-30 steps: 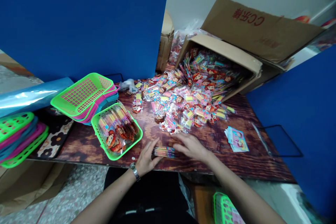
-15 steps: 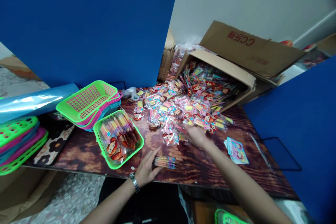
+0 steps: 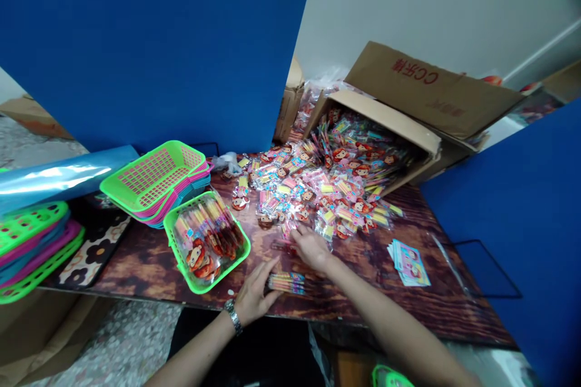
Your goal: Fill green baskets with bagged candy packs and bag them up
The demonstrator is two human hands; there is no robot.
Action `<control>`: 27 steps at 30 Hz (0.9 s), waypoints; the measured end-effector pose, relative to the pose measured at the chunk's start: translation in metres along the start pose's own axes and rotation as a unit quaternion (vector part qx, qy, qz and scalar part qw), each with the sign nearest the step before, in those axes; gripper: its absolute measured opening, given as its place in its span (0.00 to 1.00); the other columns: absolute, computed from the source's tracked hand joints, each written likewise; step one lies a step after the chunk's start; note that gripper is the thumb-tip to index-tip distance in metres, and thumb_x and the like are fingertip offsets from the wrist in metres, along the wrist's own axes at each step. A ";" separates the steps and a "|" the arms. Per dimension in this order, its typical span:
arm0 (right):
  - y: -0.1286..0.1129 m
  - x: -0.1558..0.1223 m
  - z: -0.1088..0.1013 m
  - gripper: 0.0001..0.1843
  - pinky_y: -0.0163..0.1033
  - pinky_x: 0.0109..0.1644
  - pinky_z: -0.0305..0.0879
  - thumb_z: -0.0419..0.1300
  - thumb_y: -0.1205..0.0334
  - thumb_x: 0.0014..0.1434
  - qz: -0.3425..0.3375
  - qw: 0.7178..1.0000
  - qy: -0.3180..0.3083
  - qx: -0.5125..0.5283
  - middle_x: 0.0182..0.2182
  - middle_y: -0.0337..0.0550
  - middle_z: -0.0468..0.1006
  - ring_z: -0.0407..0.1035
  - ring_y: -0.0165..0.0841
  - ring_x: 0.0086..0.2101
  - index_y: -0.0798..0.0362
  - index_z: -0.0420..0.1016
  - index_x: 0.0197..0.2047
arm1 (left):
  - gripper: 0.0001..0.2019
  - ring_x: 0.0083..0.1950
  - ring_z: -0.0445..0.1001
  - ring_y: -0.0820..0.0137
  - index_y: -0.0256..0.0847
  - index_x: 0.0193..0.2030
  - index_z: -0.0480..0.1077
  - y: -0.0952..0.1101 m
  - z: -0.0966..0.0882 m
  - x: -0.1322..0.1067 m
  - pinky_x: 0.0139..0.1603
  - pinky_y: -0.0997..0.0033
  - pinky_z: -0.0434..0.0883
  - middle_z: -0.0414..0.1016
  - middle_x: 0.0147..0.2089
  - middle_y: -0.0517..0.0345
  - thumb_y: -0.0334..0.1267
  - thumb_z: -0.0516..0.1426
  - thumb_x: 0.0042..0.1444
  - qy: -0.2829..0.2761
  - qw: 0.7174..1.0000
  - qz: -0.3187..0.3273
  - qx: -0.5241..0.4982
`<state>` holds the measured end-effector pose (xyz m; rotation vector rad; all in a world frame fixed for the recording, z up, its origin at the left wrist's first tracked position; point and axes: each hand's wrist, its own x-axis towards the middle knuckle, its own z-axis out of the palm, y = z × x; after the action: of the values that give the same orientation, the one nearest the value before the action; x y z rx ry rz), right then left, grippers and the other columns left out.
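Observation:
My left hand (image 3: pixel 255 294) rests near the table's front edge, fingers stretched out against a small stack of colourful stick packets (image 3: pixel 287 282). My right hand (image 3: pixel 310 248) lies just beyond that stack, fingers curled over a packet at the near edge of the big pile of cartoon-head packets (image 3: pixel 318 184). A green basket (image 3: pixel 206 240) full of the same packets stands left of my left hand. The pile spills from a tipped cardboard box (image 3: pixel 385 121).
Empty green, pink and blue baskets (image 3: pixel 157 181) are stacked at the left, with more basket lids (image 3: pixel 31 242) further left and a blue film roll (image 3: pixel 63 172). Printed cards (image 3: pixel 408 260) lie at the right. Blue partitions stand behind and to the right.
My right hand reached out to the pile, then drew back toward the small stack with a packet under its fingers. My left hand stayed by the stack.

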<state>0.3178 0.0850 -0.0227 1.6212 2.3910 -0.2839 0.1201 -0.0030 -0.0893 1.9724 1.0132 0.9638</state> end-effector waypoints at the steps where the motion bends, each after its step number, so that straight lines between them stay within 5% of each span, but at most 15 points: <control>1: 0.011 -0.006 -0.003 0.13 0.39 0.41 0.63 0.51 0.69 0.57 -0.014 1.000 -0.025 -0.010 0.45 0.49 0.70 0.68 0.38 0.42 0.50 0.68 0.45 | 0.32 0.50 0.68 0.63 0.45 0.65 0.47 0.000 0.000 0.000 0.52 0.61 0.69 0.67 0.50 0.49 0.34 0.56 0.56 -0.001 1.000 -0.001 -0.001; 3: 0.037 -0.019 -0.010 0.13 0.39 0.41 0.63 0.50 0.71 0.56 -0.028 0.998 -0.044 -0.017 0.47 0.48 0.70 0.69 0.37 0.40 0.50 0.68 0.43 | 0.32 0.50 0.68 0.63 0.45 0.65 0.46 -0.001 0.000 0.000 0.52 0.62 0.69 0.67 0.50 0.49 0.34 0.56 0.56 -0.003 1.000 -0.004 -0.001; 7: 0.065 -0.031 -0.016 0.08 0.39 0.47 0.61 0.52 0.63 0.59 -0.062 0.998 0.015 0.028 0.51 0.50 0.67 0.65 0.38 0.47 0.52 0.69 0.41 | 0.32 0.50 0.68 0.64 0.45 0.66 0.46 -0.004 0.002 -0.002 0.52 0.62 0.68 0.67 0.50 0.50 0.35 0.56 0.57 -0.009 1.000 -0.009 -0.002; 12: 0.030 -0.017 -0.001 0.13 0.42 0.50 0.60 0.52 0.55 0.60 0.050 0.996 0.059 0.050 0.50 0.54 0.68 0.62 0.41 0.49 0.54 0.68 0.44 | 0.32 0.49 0.68 0.64 0.44 0.65 0.46 -0.004 0.003 -0.002 0.51 0.62 0.68 0.67 0.50 0.50 0.36 0.56 0.57 -0.017 1.000 -0.011 -0.004; 16: 0.003 -0.019 0.015 0.14 0.47 0.48 0.59 0.51 0.64 0.61 0.058 0.995 0.051 -0.056 0.48 0.54 0.69 0.62 0.45 0.48 0.50 0.67 0.50 | 0.31 0.49 0.68 0.63 0.43 0.65 0.47 -0.003 0.002 -0.002 0.51 0.62 0.69 0.67 0.50 0.49 0.35 0.55 0.57 -0.008 1.000 0.000 0.003; 20: 0.007 -0.032 0.018 0.22 0.43 0.49 0.59 0.49 0.69 0.61 -0.006 0.996 0.074 -0.038 0.41 0.48 0.72 0.65 0.39 0.44 0.45 0.60 0.58 | 0.31 0.50 0.68 0.63 0.43 0.65 0.47 -0.004 0.002 -0.002 0.51 0.62 0.69 0.68 0.50 0.49 0.35 0.55 0.57 -0.005 1.000 0.005 0.006; 23: 0.013 -0.029 0.012 0.14 0.38 0.45 0.61 0.52 0.58 0.61 0.047 0.995 0.065 0.051 0.40 0.48 0.72 0.67 0.37 0.41 0.51 0.68 0.50 | 0.31 0.50 0.69 0.64 0.43 0.65 0.47 -0.005 0.002 -0.002 0.51 0.62 0.69 0.67 0.50 0.49 0.35 0.56 0.57 -0.012 1.000 0.001 0.007; 27: 0.014 -0.017 0.006 0.14 0.39 0.50 0.59 0.57 0.56 0.57 0.063 0.990 0.095 0.085 0.49 0.52 0.68 0.63 0.41 0.50 0.54 0.70 0.44 | 0.32 0.50 0.68 0.64 0.44 0.65 0.46 -0.004 0.002 -0.002 0.51 0.63 0.69 0.67 0.50 0.49 0.35 0.56 0.57 -0.016 1.000 -0.002 0.008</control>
<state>0.3373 0.0739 -0.0235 1.9478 2.4433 -0.3304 0.1194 -0.0038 -0.0942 1.9926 1.0086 0.9215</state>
